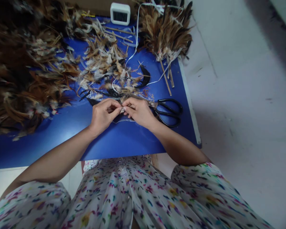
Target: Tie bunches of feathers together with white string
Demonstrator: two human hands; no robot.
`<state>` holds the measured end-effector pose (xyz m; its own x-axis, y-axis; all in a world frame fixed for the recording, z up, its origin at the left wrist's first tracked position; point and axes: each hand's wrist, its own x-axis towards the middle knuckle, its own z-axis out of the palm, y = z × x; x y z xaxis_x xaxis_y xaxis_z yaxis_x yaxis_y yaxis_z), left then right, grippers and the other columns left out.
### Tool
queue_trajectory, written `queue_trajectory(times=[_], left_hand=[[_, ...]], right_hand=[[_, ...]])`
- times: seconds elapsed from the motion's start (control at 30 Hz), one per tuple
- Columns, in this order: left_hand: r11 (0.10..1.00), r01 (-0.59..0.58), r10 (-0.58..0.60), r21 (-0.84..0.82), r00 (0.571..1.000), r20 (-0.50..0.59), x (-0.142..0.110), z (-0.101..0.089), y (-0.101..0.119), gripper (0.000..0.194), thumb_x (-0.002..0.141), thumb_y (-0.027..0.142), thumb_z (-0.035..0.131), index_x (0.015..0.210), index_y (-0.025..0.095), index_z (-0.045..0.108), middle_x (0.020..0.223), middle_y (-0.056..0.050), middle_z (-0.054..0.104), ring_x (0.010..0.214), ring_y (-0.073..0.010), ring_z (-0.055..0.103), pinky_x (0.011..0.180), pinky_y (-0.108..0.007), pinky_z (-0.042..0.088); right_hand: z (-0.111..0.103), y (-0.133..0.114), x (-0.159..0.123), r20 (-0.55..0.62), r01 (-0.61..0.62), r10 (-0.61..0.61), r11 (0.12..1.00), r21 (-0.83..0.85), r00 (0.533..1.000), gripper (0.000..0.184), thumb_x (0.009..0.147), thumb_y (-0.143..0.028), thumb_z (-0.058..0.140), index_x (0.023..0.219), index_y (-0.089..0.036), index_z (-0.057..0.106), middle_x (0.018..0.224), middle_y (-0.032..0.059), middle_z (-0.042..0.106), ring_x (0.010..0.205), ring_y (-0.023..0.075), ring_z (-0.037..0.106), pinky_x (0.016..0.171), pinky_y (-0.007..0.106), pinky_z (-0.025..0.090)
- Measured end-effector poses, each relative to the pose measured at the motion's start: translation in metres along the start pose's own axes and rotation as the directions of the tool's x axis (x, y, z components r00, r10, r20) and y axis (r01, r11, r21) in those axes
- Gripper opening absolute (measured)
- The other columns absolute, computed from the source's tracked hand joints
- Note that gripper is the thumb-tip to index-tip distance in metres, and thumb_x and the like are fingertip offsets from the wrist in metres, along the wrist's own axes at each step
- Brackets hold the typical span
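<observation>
My left hand [105,114] and my right hand [139,111] meet near the front of the blue table, thumbs and forefingers pinched together. Between the fingertips is the pale quill end of a small feather bunch [122,110]; its brown tips [130,96] show just beyond my right hand. Exactly how each finger grips it is partly hidden. Black-handled scissors [169,111] lie right beside my right hand, their blades partly covered by it. Dark feathers [92,101] rest behind my left hand.
Loose brown and white feathers [105,60] are scattered beyond my hands. A big feather heap [21,73] fills the left side. At the back stand a white digital clock [120,14] and tied feather bundles [164,28]. Thin sticks [166,78] and white plastic ribbon [137,27] lie around; the table edge [189,98] is right.
</observation>
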<state>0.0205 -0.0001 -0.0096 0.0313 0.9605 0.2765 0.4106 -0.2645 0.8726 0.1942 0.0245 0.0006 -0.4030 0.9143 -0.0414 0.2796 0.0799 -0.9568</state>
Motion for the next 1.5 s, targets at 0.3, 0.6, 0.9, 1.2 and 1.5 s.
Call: queue_trajectory(times=[0.3, 0.6, 0.9, 1.2, 1.5], left_hand=[[1.0, -0.023, 0.023, 0.001, 1.0, 0.014, 0.0, 0.0, -0.002, 0.01, 0.081, 0.028, 0.07, 0.078, 0.018, 0.07, 0.084, -0.003, 0.068, 0.073, -0.0134, 0.064, 0.066, -0.025, 0.052], [0.994, 0.08, -0.078, -0.079, 0.997, 0.027, 0.0, 0.0, -0.002, 0.013, 0.078, 0.031, 0.072, 0.076, 0.019, 0.069, 0.082, -0.004, 0.068, 0.072, -0.0149, 0.064, 0.067, -0.028, 0.055], [0.959, 0.175, -0.16, -0.221, 0.983, 0.085, 0.0, 0.001, -0.002, 0.017, 0.077, 0.032, 0.075, 0.078, 0.017, 0.067, 0.075, -0.002, 0.07, 0.065, -0.0137, 0.068, 0.065, -0.027, 0.057], [0.9, 0.313, -0.277, -0.303, 0.948, 0.157, 0.002, -0.001, -0.003, 0.027, 0.075, 0.041, 0.078, 0.081, 0.017, 0.066, 0.07, -0.003, 0.072, 0.063, -0.0163, 0.071, 0.061, -0.025, 0.057], [0.87, 0.307, -0.236, -0.387, 0.946, 0.222, 0.003, -0.001, -0.007, 0.037, 0.075, 0.048, 0.077, 0.082, 0.015, 0.061, 0.08, -0.004, 0.072, 0.066, -0.0153, 0.071, 0.065, -0.027, 0.059]], right_hand=[[-0.002, -0.005, 0.0, 0.057, 0.032, -0.026, 0.995, -0.096, 0.998, 0.01, 0.086, -0.014, 0.049, 0.083, -0.016, 0.058, 0.073, -0.0004, 0.06, 0.062, 0.0086, 0.057, 0.059, 0.022, 0.047], [-0.003, -0.011, -0.002, 0.06, 0.073, -0.062, 0.976, -0.207, 0.996, 0.009, 0.088, -0.021, 0.05, 0.081, -0.018, 0.055, 0.074, 0.0, 0.059, 0.071, 0.0121, 0.055, 0.064, 0.026, 0.042], [-0.004, -0.013, -0.004, 0.053, 0.05, -0.043, 0.987, -0.153, 0.998, 0.01, 0.089, -0.022, 0.05, 0.081, -0.017, 0.055, 0.073, -0.0004, 0.06, 0.068, 0.0113, 0.055, 0.064, 0.026, 0.041], [-0.004, -0.009, -0.003, 0.05, 0.019, -0.012, 0.99, -0.14, 0.999, 0.009, 0.088, -0.023, 0.052, 0.085, -0.016, 0.058, 0.07, -0.0015, 0.06, 0.061, 0.0094, 0.052, 0.058, 0.024, 0.039], [-0.005, -0.008, -0.003, 0.045, 0.016, -0.009, 0.99, -0.14, 0.999, 0.011, 0.088, -0.025, 0.053, 0.084, -0.016, 0.057, 0.07, -0.0019, 0.059, 0.06, 0.0089, 0.051, 0.057, 0.023, 0.038]])
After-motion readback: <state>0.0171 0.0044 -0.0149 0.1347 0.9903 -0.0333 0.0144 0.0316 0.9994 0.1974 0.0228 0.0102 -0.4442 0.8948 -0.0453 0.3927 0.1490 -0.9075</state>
